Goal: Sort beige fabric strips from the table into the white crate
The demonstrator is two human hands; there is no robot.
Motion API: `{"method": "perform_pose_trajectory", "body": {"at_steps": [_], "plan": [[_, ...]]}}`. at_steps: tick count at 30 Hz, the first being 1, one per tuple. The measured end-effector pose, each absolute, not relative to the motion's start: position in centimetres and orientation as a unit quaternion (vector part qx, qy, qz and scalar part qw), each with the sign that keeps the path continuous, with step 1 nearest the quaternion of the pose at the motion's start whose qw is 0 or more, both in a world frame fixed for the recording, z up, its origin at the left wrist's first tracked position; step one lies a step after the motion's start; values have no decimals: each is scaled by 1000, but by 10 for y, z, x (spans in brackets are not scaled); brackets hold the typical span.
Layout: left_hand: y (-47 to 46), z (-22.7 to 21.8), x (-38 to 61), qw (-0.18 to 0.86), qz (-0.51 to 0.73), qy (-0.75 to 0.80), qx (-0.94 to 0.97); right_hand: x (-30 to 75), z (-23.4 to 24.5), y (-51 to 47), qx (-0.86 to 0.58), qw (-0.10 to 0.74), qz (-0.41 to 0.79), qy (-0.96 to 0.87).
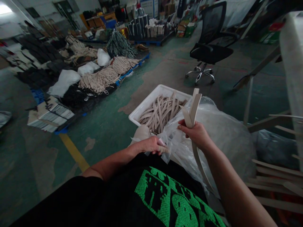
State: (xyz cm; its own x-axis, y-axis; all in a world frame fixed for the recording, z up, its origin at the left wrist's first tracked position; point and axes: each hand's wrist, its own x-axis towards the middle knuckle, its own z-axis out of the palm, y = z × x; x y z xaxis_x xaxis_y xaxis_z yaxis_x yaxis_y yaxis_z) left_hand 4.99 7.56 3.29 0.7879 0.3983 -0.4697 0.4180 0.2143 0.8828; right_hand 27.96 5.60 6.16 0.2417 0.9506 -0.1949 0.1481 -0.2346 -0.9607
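Green flooring spreads round the white tub, beside which our right hand is closed on beige strips above the clear plastic. We'd best pinch them firmly, edges flush; their ends point up and away from us, long axis steep, a tail curving down below. Our left hand is curled by the plastic; we cannot tell what it grips.

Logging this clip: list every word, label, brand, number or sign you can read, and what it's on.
No text reads with certainty.
Green design on the black shirt: may include lettering; no word legible.
Blue-and-white box at the back: any markings too small and blurred.
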Motion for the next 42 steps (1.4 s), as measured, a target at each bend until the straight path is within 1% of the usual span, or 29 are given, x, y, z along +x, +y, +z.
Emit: {"method": "perform_pose_trajectory", "body": {"at_steps": [5, 8, 11, 15, 18, 20, 23, 26, 31, 34, 37, 42], "plan": [[72, 32, 54, 718, -74, 282, 632, 277, 55, 58, -644, 448, 443, -433], [66, 30, 59, 734, -59, 292, 610, 275, 52, 60, -641, 447, 445, -436], [63, 21, 65, 767, 22, 336, 547, 276, 54, 60, -652, 447, 436, -431], [73, 8, 67, 824, 163, 403, 363, 283, 63, 46, -644, 427, 456, -441], [86, 7, 67, 826, 242, 455, 230, 286, 70, 26, -608, 399, 504, -465], [93, 9, 68, 815, 274, 476, 187, 286, 70, 11, -589, 382, 530, -477], [98, 12, 70, 807, 302, 477, 173, 283, 62, -8, -556, 369, 568, -482], [99, 12, 75, 804, 338, 454, 183, 277, 51, -19, -519, 379, 600, -477], [97, 12, 79, 795, 372, 433, 204, 261, 43, -17, -569, 346, 557, -496], [99, 11, 78, 786, 380, 441, 209, 252, 42, -16, -588, 380, 529, -480], [105, 7, 76, 768, 391, 462, 208, 251, 40, -23, -582, 419, 527, -455], [119, -2, 69, 736, 401, 515, 180, 262, 35, -39, -578, 416, 550, -437]]}}
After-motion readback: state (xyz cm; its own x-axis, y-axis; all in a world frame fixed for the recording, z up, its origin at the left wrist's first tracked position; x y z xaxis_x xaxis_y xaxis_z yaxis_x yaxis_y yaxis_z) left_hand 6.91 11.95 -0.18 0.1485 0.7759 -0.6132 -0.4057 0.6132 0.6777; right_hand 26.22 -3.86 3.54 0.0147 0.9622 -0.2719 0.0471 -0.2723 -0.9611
